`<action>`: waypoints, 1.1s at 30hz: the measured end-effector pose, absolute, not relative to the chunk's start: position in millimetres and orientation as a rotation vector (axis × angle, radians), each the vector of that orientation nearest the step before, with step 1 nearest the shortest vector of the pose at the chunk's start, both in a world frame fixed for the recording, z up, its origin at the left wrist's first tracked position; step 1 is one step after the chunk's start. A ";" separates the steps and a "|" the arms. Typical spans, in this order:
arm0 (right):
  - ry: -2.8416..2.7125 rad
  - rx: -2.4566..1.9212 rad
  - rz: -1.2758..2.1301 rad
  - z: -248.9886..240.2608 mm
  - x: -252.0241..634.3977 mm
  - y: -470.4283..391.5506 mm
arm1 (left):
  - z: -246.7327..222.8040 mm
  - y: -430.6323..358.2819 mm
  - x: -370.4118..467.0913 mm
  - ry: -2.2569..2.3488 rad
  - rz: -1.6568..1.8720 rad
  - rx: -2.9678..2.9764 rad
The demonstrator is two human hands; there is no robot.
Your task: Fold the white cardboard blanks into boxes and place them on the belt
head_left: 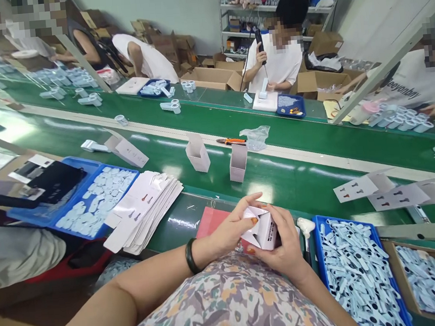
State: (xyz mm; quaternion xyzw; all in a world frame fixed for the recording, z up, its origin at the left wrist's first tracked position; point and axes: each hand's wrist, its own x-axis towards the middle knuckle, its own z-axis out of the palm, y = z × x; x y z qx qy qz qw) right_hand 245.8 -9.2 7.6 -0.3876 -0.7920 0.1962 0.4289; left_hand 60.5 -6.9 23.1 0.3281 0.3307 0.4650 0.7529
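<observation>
Close to my body, a small white printed carton [266,232] is held between both hands, one end facing me with its flaps partly folded. My left hand [238,227] grips its left side, with the thumb at the flaps and the index finger stretched past the far edge. Wrapped around the right side and underneath is my right hand [285,238]. Below the carton lies a red pad [211,222] on the bench. To the left rests a stack of flat printed cartons [148,204]. Two open white cartons [198,154] stand upright on the green belt ahead.
A blue tray of pale-blue parts [358,267] and a cardboard box of similar parts [428,281] sit at right. Another blue tray [95,201] is at left. Orange-handled pliers [231,141] lie on the belt [298,176]. Across it, a person holds a power screwdriver [260,42].
</observation>
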 end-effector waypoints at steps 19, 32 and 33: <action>-1.252 -1.290 1.167 -29.1 238.3 -19.2 | -19.3 50.7 70.5 0.913 1.495 0.345; -0.819 -1.487 0.723 -99.6 340.8 137.4 | -64.4 60.6 74.6 1.156 0.802 0.597; -0.862 -1.572 0.682 -109.4 357.3 151.9 | -65.9 61.4 53.6 1.247 0.803 0.713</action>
